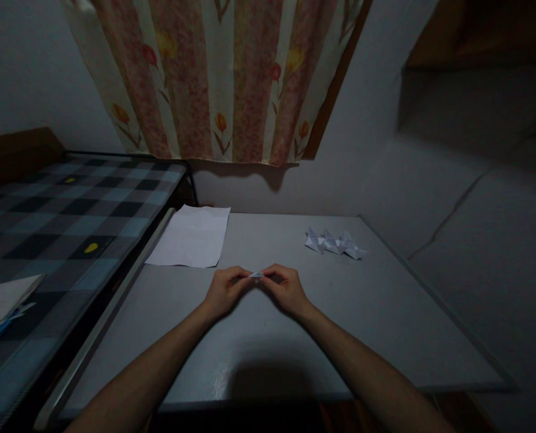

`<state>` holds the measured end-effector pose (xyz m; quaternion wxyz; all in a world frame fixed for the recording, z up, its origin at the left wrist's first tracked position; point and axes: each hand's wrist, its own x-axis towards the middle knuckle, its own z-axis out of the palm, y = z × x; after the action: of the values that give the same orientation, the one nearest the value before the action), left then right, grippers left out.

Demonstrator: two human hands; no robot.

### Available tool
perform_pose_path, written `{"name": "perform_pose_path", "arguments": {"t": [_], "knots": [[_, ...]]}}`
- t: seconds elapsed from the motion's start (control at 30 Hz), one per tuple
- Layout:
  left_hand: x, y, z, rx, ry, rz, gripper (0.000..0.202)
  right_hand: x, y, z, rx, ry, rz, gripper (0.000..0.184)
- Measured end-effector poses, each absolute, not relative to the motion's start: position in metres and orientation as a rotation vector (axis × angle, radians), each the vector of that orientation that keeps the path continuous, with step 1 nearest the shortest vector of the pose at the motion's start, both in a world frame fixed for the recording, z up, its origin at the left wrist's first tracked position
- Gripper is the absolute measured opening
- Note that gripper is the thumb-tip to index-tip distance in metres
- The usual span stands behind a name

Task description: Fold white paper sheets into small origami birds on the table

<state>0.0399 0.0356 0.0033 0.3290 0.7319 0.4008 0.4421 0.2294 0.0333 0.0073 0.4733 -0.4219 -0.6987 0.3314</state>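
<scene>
Pinching 1 small folded white paper piece (255, 275) between left hand (225, 290) and right hand (287, 289), fingers closed on it, low over the grey tabletop (258, 337), flat white paper sheet (192, 236) far left, folded white paper shapes (334, 243) far right.

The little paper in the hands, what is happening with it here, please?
A person holds a small folded paper between the fingertips of the left hand and the right hand, over a grey table. A flat white sheet lies farther back on the left, and a few folded paper pieces lie in a cluster on the right. A checked bed stands at the left.
</scene>
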Motion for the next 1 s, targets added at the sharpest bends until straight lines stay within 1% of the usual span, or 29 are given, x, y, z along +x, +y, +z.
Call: {"name": "perform_pose_path", "arguments": {"t": [0.13,0.2,0.33,0.43,0.53,0.57,0.63,0.7,0.9,0.93,0.97,1.0], "knots": [[0.037,0.042,-0.004,2.228,1.109,1.21,0.007,0.235,0.039,0.003,-0.957,-1.877,0.581,0.004],[0.036,0.045,-0.008,2.371,1.174,1.09,0.011,0.236,0.041,-0.001,-0.977,-1.989,0.499,0.005],[0.037,0.044,-0.01,2.505,1.215,0.849,0.025,0.236,0.042,-0.008,-1.047,-2.13,0.416,0.008],[0.037,0.041,-0.005,2.536,1.225,0.784,0.029,0.236,0.041,-0.007,-1.085,-2.186,0.398,0.013],[0.038,0.039,0.001,2.531,1.221,0.782,0.02,0.234,0.037,-0.001,-1.129,-2.225,0.384,0.018],[0.038,0.039,0.002,2.526,1.226,0.787,0.017,0.234,0.036,0.001,-1.144,-2.229,0.385,0.017],[0.038,0.04,0.002,2.525,1.249,0.782,0.019,0.232,0.035,0.005,-1.166,-2.223,0.412,0.013],[0.039,0.04,0.0,2.528,1.28,0.765,0.02,0.231,0.036,0.005,-1.174,-2.206,0.454,0.014],[0.041,0.042,-0.002,2.469,1.361,0.785,0.008,0.228,0.041,-0.003,-1.254,-2.103,0.491,0.009],[0.041,0.042,-0.001,2.458,1.384,0.798,0.008,0.227,0.042,-0.004,-1.274,-2.087,0.5,0.008],[0.041,0.042,-0.001,2.449,1.41,0.806,0.013,0.227,0.042,-0.004,-1.292,-2.071,0.507,0.009],[0.041,0.041,0.0,2.439,1.441,0.806,0.023,0.227,0.042,-0.005,-1.311,-2.055,0.51,0.015]]}}
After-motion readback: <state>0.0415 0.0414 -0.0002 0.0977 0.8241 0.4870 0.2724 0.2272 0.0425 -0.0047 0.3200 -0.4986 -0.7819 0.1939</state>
